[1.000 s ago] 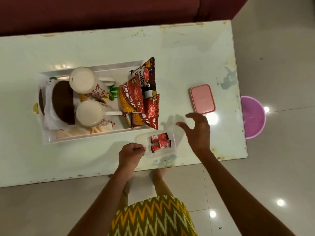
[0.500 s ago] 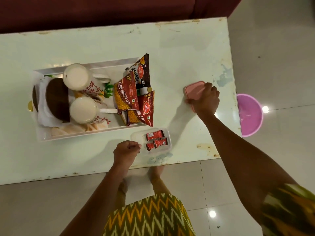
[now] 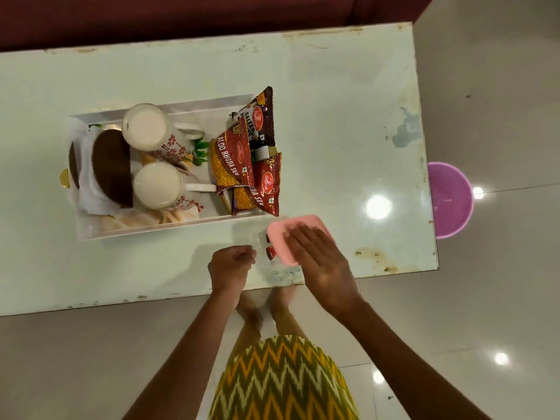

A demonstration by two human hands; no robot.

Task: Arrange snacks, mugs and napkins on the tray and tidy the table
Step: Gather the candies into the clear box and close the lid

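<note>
A white tray (image 3: 127,233) on the pale table (image 3: 333,116) holds two floral mugs (image 3: 145,125) (image 3: 156,184), dark round coasters on white napkins (image 3: 112,168) and three snack packets (image 3: 231,159). Just in front of the tray's right end stands a small clear box (image 3: 262,237) with red sachets (image 3: 270,253) inside. My right hand (image 3: 321,259) lies flat on a pink lid (image 3: 285,237) that covers most of the box. My left hand (image 3: 231,265) pinches the box's left rim.
A purple basin (image 3: 451,201) stands on the tiled floor past the table's right edge. A dark red sofa (image 3: 181,16) runs along the far side. My feet are under the near table edge.
My right hand reached to the pink lid at the table's right, picked it up and brought it back over the clear box. My left hand stayed on the box.
</note>
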